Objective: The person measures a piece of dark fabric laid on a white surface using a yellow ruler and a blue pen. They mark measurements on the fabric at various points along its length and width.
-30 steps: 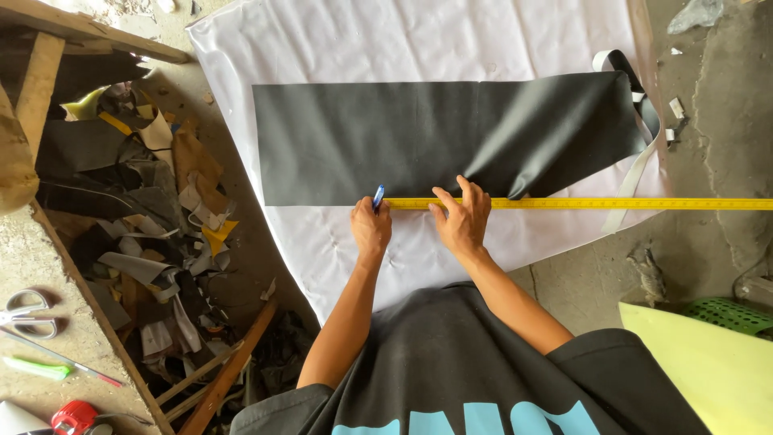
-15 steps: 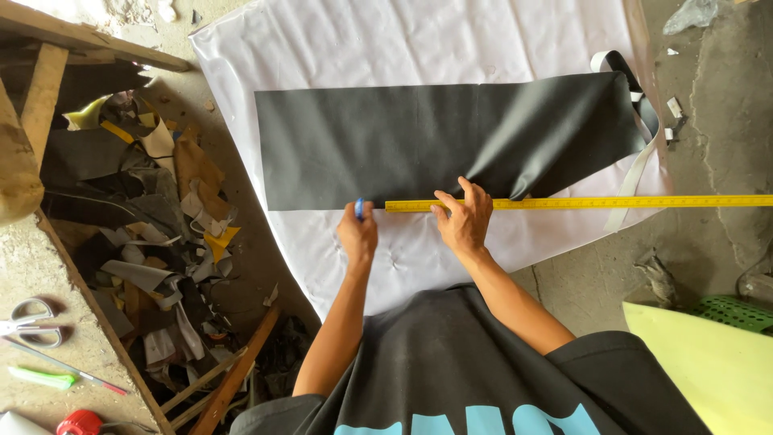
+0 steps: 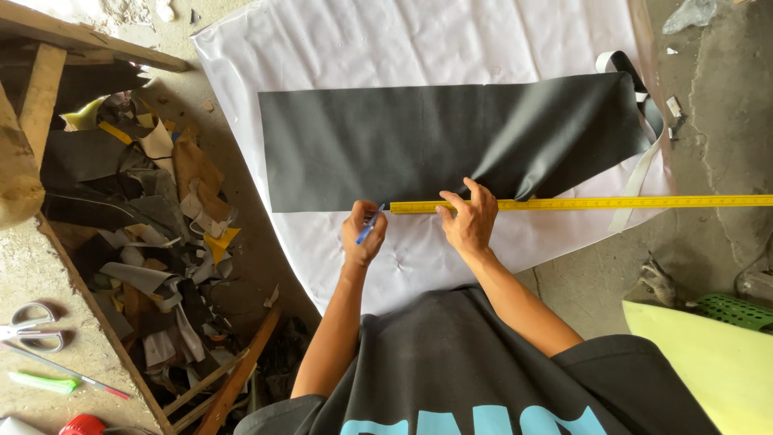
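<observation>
A dark grey sheet (image 3: 419, 141) lies flat on a larger white sheet (image 3: 419, 40); its right end curls up. A long yellow ruler (image 3: 612, 203) runs along the grey sheet's near edge and sticks out to the right over the floor. My right hand (image 3: 467, 221) presses down on the ruler near its left end, fingers spread. My left hand (image 3: 364, 235) grips a blue pen (image 3: 369, 226) with its tip at the ruler's left end, on the grey sheet's near edge.
A heap of leather and fabric scraps (image 3: 153, 234) fills the floor at left. Scissors (image 3: 28, 322), a green marker (image 3: 44, 382) and a red cap (image 3: 80, 424) lie on the bench at bottom left. A yellow-green sheet (image 3: 708, 362) and green basket (image 3: 737, 310) sit at right.
My left hand with the pen has slid left along the ruler's edge, away from my right hand. The right hand and ruler stay put.
</observation>
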